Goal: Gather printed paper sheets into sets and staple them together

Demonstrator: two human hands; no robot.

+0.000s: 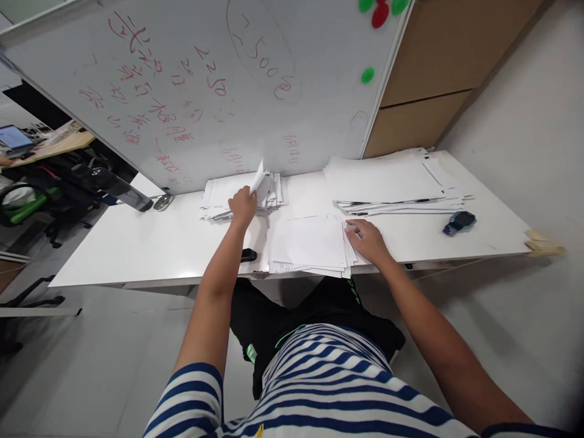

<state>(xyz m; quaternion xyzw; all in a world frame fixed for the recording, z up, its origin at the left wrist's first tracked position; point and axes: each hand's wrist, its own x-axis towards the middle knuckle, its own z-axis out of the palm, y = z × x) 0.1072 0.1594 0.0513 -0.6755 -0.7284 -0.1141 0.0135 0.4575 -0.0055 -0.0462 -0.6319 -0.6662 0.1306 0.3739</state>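
My left hand is closed on a folded sheet of paper, which stands up over the left pile of papers. That pile is uneven, with edges sticking out on several sides. In front of me a middle stack of paper lies near the table's front edge, its sheets slightly fanned. My right hand rests at the right edge of this stack with curled fingers. Between them shows a small pale thing that I cannot make out. A black object, perhaps a stapler, lies left of the middle stack.
A large paper pile lies at the back right of the white table. A dark watch-like object is near the right end. A dark bottle lies tilted at the left. Behind stand a whiteboard and cardboard boxes.
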